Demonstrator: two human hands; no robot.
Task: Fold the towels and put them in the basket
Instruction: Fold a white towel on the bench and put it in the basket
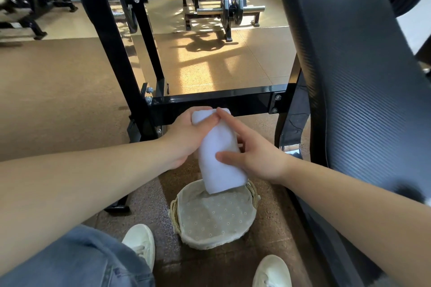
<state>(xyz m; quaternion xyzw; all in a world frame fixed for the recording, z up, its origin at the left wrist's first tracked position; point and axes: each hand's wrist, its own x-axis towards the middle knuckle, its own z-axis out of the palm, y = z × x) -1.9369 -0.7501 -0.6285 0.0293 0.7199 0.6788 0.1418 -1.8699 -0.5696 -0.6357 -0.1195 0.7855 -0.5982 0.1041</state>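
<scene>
A white towel (217, 158), folded into a narrow strip, hangs tilted above the basket (215, 235), its lower end over the basket's far rim. My left hand (186, 135) grips the towel's upper end, thumb across its front. My right hand (251, 154) holds the strip from the right side, index finger stretched up along its edge and thumb pressed on its middle. The basket is a round woven one with a pale dotted cloth lining, standing on the floor between my feet, and nothing lies inside it.
A black steel crossbar (221, 102) of a gym frame runs just behind the towel. A dark padded bench back (363, 91) rises at the right. My white shoes (141, 244) flank the basket. Barbell racks stand farther back on the tan floor.
</scene>
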